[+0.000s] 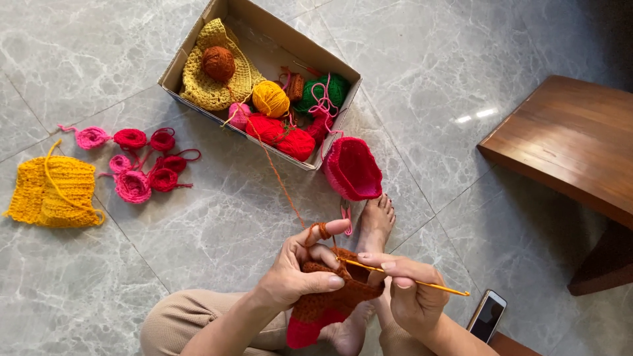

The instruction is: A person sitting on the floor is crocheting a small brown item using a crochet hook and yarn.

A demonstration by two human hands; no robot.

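At the bottom edge of the view, the person's knees and forearms run out of frame, and the lower tip of the crochet piece [326, 306] is cut close to the border. Part of that piece lies hidden under the left hand [297, 270], whose thumb and fingers are closed around its upper rim; rust-brown yarn [280, 178] is looped over the raised forefinger. The right hand [409, 290] is closed narrowly on a yellow crochet hook [395, 275], whose tip vanishes into the stitches, so the loop on it cannot be made out. The piece is a small pouch-like shape, rust-brown above with a red band at the bottom, held above the person's bare foot [376, 221] over the marble floor [217, 231]. The yarn strand rises to a brown ball [218, 62] in a cardboard box [339, 109], where other balls overlap and partly cover one another. A pink-red crocheted cup [353, 168] lies just beside the box. A phone [488, 315] lies on the floor by the right hand, half hidden behind the wrist.
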